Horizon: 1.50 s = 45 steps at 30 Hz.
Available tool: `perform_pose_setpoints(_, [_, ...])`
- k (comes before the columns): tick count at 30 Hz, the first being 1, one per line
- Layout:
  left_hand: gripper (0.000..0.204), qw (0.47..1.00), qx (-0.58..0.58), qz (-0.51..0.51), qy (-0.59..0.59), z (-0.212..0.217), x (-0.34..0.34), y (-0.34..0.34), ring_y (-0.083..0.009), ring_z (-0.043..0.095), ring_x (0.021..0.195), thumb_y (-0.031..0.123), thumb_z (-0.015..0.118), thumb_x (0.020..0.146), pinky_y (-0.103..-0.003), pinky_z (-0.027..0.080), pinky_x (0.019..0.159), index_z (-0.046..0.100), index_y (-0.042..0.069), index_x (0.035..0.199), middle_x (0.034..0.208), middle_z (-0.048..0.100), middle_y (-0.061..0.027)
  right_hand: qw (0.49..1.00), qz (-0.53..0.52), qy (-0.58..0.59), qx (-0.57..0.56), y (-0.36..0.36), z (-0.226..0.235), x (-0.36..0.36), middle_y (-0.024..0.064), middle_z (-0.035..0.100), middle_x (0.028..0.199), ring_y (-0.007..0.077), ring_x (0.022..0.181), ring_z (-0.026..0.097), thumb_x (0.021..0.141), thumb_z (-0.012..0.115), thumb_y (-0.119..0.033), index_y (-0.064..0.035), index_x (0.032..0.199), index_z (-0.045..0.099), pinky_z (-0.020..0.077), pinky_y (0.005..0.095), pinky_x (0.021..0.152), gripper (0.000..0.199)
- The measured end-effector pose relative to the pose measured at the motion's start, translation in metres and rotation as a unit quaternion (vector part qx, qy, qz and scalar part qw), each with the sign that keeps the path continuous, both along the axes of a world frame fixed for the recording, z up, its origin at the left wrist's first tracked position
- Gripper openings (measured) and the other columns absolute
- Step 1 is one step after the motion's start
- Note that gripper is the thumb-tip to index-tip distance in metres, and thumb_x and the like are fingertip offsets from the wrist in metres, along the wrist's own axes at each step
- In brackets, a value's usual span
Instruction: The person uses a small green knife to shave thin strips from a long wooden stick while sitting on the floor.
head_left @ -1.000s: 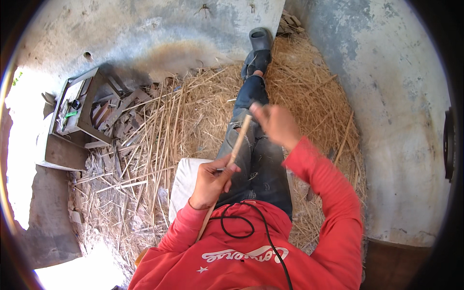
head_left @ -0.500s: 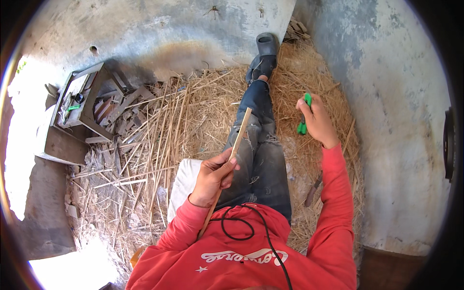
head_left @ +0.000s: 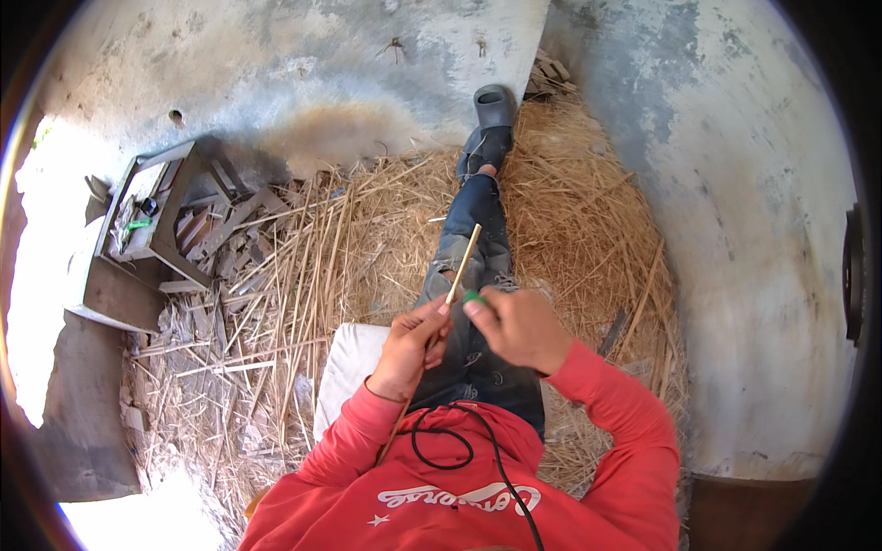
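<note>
My left hand (head_left: 411,351) is closed round a thin pale wooden strip (head_left: 466,250). The strip slants up and away past the fingers, and its lower end runs down along my left sleeve. My right hand (head_left: 524,329) is curled round a small green tool (head_left: 472,297). Only a blurred green bit of it shows beside the thumb; my fingers hide the rest, so its kind is unclear. This hand is just right of the strip, close to my left fingertips; I cannot tell whether the tool touches the strip.
My legs (head_left: 478,266) stretch ahead over straw and shavings (head_left: 570,184). Long loose strips (head_left: 322,248) litter the floor on the left. A wooden stand (head_left: 175,220) with small items stands far left. A dark flat piece (head_left: 614,332) lies at right. Walls (head_left: 753,230) close in the right and far sides.
My right hand has swung in from the right with the green tool, to beside my left hand. The strip has tilted and turned slightly in my left hand.
</note>
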<state>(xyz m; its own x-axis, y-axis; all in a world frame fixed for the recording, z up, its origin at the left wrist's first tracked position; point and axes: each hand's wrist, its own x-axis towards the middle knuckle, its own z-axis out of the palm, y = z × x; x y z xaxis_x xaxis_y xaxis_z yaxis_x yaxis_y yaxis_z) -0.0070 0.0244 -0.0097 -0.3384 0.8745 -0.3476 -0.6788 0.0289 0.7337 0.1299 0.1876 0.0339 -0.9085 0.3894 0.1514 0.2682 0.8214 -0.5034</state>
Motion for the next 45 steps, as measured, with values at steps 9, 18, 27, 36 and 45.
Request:
perform_pose_setpoints(9, [0.031,0.994,-0.009,0.006,0.113,-0.011,0.018,-0.012,-0.0021,0.037,0.049,0.021,0.060,0.107,-0.020,0.027,0.044,0.067,0.004,0.133,0.074,0.051,0.0055,0.999,0.008,0.003,0.037,-0.002,-0.014,0.002,0.0243,0.064,0.061,0.0440,0.060,0.068,0.104,0.048,-0.057,-0.0044,0.089,0.074,0.0535,0.0539,0.055,0.060])
perform_pose_setpoints(18, [0.035,0.989,-0.015,0.009,0.149,0.012,0.036,-0.011,0.0004,0.038,0.051,0.016,0.062,0.106,-0.020,0.027,0.045,0.065,0.005,0.140,0.072,0.051,0.0086,0.999,0.033,0.016,0.028,-0.011,-0.009,0.024,0.0269,0.066,0.066,0.0471,0.063,0.068,0.104,0.046,-0.060,-0.0055,0.092,0.074,0.0548,0.0561,0.059,0.062])
perform_pose_setpoints(27, [0.036,0.981,0.007,-0.052,0.187,0.034,0.059,0.007,-0.0018,0.040,0.051,0.018,0.062,0.106,-0.021,0.030,0.046,0.064,0.003,0.139,0.073,0.051,0.0066,0.939,-0.200,0.263,-0.098,0.104,0.006,0.091,-0.0028,0.038,0.059,0.0091,0.052,0.038,0.112,0.041,-0.048,-0.0074,0.073,0.054,0.0313,0.0322,0.052,0.058])
perform_pose_setpoints(36, [0.036,0.979,0.033,-0.051,0.194,0.053,0.040,0.027,-0.0045,0.054,0.053,0.019,0.065,0.105,-0.019,0.035,0.047,0.065,0.003,0.138,0.075,0.059,0.0036,0.931,-0.119,0.277,-0.205,0.042,0.025,0.095,0.0085,0.059,0.069,0.0222,0.063,0.063,0.110,0.048,-0.045,-0.0038,0.100,0.066,0.0451,0.0382,0.059,0.046])
perform_pose_setpoints(45, [0.037,0.977,0.026,-0.024,0.209,0.042,0.021,0.017,-0.0047,0.050,0.048,0.015,0.069,0.103,-0.021,0.034,0.042,0.066,0.001,0.137,0.077,0.063,0.0003,0.968,-0.140,0.210,0.007,0.035,0.038,0.010,0.0215,0.056,0.056,0.0428,0.053,0.062,0.106,0.055,-0.044,-0.0023,0.090,0.065,0.0444,0.0524,0.049,0.045])
